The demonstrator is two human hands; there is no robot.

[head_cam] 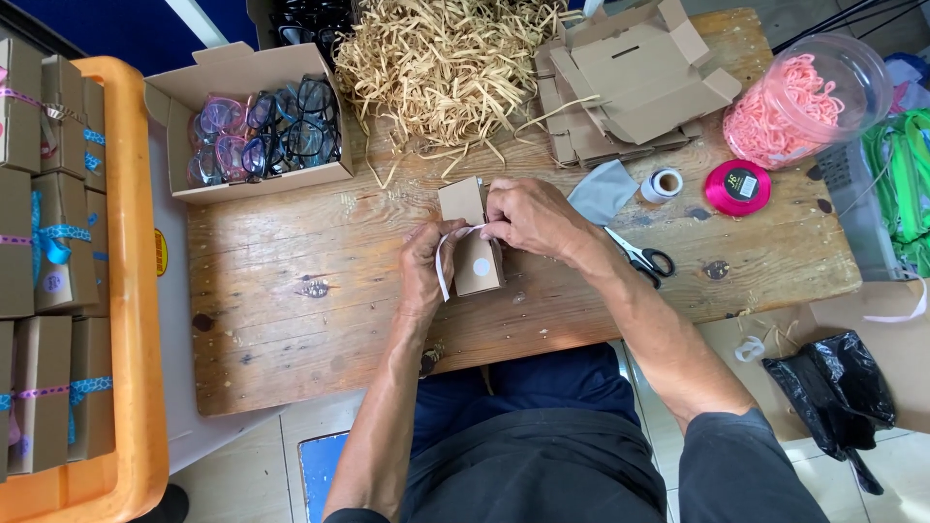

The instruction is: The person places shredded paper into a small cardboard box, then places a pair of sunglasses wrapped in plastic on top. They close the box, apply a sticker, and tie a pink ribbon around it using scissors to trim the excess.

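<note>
The small box (475, 254) is plain brown card with a round white sticker on its front, and it lies mid-table (291, 320), a white ribbon (443, 266) looping off its left side. My left hand (424, 266) pinches the ribbon beside the box, wrist bent in from below. My right hand (528, 215) comes over the top, fingers curled and pinching the ribbon's other end against the box. Scissors (641, 258) lie just right of my right wrist; paper shred (441, 63) is heaped behind.

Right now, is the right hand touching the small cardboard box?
Touching. The head view shows the right hand resting on the top of the small cardboard box, fingers pinching the white ribbon there.
</note>
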